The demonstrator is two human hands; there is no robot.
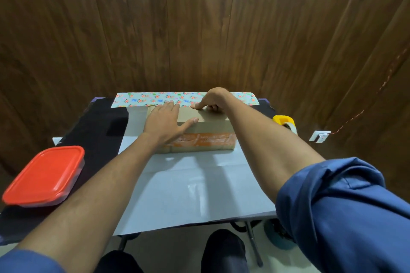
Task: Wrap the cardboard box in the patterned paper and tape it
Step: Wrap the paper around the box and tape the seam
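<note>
My brown cardboard box [199, 137] lies longways left-to-right on the white-backed floral patterned paper [184, 186]. My left hand [165, 123] lies flat on top, right hand [214, 99] presses with one fingertip, curled round nothing. The floral flap sits just beyond both grips, so it folds toward me.

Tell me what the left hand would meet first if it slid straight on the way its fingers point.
Likely the flowered paper folded up just past the box: the left hand lies flat on the box top, fingertips almost there.
</note>
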